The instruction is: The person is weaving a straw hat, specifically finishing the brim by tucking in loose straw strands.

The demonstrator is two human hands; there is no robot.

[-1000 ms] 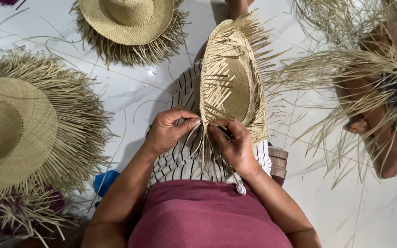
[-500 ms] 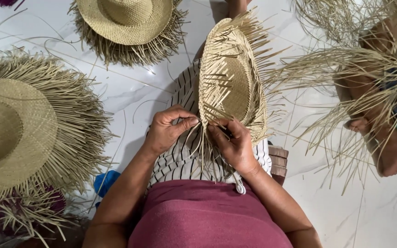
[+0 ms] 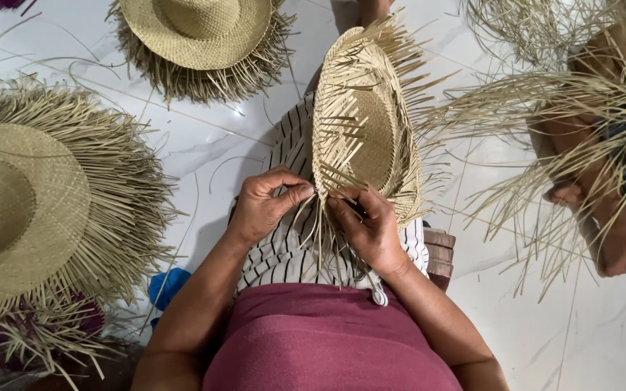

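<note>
An unfinished woven straw hat [image 3: 365,123] rests tilted on my lap, over a black-and-white striped cloth [image 3: 284,250]. Loose straw ends stick out all round its brim. My left hand [image 3: 266,203] pinches straw strands at the near edge of the brim, thumb against fingertips. My right hand [image 3: 367,224] grips the brim edge right beside it, fingers curled over the strands. The two hands almost touch. A bundle of loose strands hangs down between them.
A large straw hat with a long fringe [image 3: 34,210] lies on the white floor at left. Another fringed hat [image 3: 197,36] lies at top. At right a second person [image 3: 603,195] holds a mass of straw. A blue object [image 3: 168,286] sits by my left arm.
The hands stay at the same spot on the brim; only the fingers shift slightly on the strands. The person at right has moved a little.
</note>
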